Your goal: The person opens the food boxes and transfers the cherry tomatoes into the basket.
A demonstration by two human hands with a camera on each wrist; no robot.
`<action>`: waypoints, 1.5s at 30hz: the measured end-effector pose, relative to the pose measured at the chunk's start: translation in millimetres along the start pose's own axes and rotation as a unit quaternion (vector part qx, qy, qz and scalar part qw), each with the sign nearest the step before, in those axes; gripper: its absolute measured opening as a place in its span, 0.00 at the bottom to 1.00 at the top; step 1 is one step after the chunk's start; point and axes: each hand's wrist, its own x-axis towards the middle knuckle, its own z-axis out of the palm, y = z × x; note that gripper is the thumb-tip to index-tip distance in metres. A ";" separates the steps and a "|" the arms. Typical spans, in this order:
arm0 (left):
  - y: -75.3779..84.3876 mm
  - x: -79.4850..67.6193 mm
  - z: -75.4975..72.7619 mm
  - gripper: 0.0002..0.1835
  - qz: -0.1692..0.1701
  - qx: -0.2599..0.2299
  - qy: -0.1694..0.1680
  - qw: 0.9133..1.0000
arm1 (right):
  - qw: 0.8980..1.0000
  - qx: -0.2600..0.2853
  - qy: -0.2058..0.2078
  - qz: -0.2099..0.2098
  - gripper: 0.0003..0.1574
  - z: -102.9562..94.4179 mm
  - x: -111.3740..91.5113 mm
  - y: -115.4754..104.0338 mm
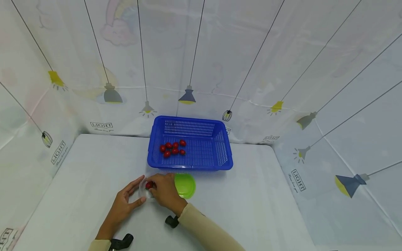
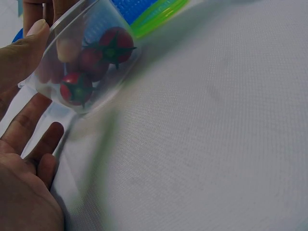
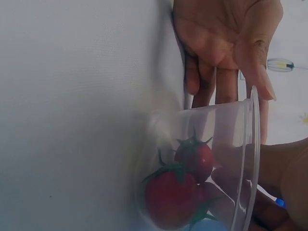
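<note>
A clear plastic tub [image 1: 142, 191] with several cherry tomatoes [image 2: 118, 45] inside stands on the white table. My left hand [image 1: 121, 206] holds it from the left, thumb near the rim and fingers around the far side. From the right, my right hand [image 1: 168, 192] reaches over the rim, its fingertips down inside the tub and pinching a cherry tomato [image 1: 149, 185]. Green calyxes show on the tomatoes [image 3: 171, 198] through the tub wall. Part of the tub is hidden behind the right hand in the head view.
Just right of the tub lies a bright green round lid [image 1: 185, 185], partly covered by the right hand. Behind, a blue plastic basket [image 1: 204, 166] holds several more cherry tomatoes [image 1: 175, 151] on its left side. A printed white sheet [image 1: 201, 62] rises behind the table.
</note>
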 end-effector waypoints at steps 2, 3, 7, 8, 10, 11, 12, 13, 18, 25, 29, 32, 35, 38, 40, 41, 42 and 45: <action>-0.5 -0.4 -0.5 0.40 -0.003 0.001 0.002 1.000 | 1.000 0.003 -0.003 -0.004 0.21 1.0 1.4 -0.2; -0.6 -0.7 -0.8 0.40 -0.005 0.002 0.003 1.000 | 1.000 0.005 -0.005 -0.007 0.20 1.5 2.3 -0.5; -1.7 -1.3 -2.2 0.40 0.004 0.006 0.005 1.000 | 1.000 0.008 -0.016 -0.016 0.18 3.3 6.6 -1.9; -1.7 -1.4 -2.3 0.40 0.011 0.008 0.005 1.000 | 1.000 0.006 -0.020 -0.016 0.18 3.5 7.6 -2.4; -2.1 -1.7 -2.7 0.40 0.023 0.010 0.006 1.000 | 0.999 -0.004 -0.033 -0.018 0.18 4.7 9.7 -2.7; -2.0 -2.0 -2.8 0.40 0.027 0.012 0.007 1.000 | 0.999 -0.006 -0.041 -0.017 0.18 5.4 10.4 -2.7; -1.9 -2.2 -2.9 0.40 0.031 0.013 0.006 0.999 | 0.999 -0.009 -0.050 -0.016 0.18 6.5 11.0 -2.4; -1.6 -2.4 -2.8 0.40 0.031 0.012 0.005 0.999 | 0.998 -0.012 -0.058 -0.015 0.19 7.6 11.6 -1.8; -1.8 -2.9 -1.9 0.40 0.024 0.005 0.002 1.000 | 0.997 0.014 -0.074 -0.009 0.20 11.3 11.7 2.5; -3.2 -2.7 -0.9 0.40 0.010 -0.002 -0.003 1.000 | 0.997 0.062 -0.043 -0.031 0.18 11.3 6.7 9.6; -3.8 -1.7 -0.4 0.40 0.011 0.001 -0.009 1.000 | 0.993 0.104 -0.012 -0.047 0.17 9.1 3.3 13.0; -3.3 -1.1 -0.4 0.40 0.010 0.005 -0.006 1.000 | 0.989 0.142 -0.001 -0.044 0.17 4.2 0.8 13.7; -2.5 -0.5 -0.6 0.40 0.011 0.009 -0.004 1.000 | 0.984 0.175 0.003 -0.038 0.19 -3.3 -1.4 13.8; -1.7 0.0 -1.1 0.40 0.013 0.014 -0.007 1.000 | 0.980 0.198 0.007 -0.036 0.19 -10.7 -3.1 14.3; -1.3 0.2 -1.1 0.40 0.013 0.015 -0.007 1.000 | 0.977 0.213 0.003 -0.031 0.19 -16.4 -3.9 14.2; -1.2 0.3 -1.1 0.40 0.014 0.015 -0.007 1.000 | 0.974 0.224 0.002 -0.028 0.19 -19.6 -4.4 14.0; -1.0 0.3 -0.9 0.40 0.015 0.013 -0.007 1.000 | 0.972 0.232 0.002 -0.025 0.19 -22.8 -4.9 13.9; -0.4 0.6 -0.3 0.40 0.020 0.006 -0.004 1.000 | 0.971 0.239 -0.001 -0.009 0.20 -34.2 -5.5 12.8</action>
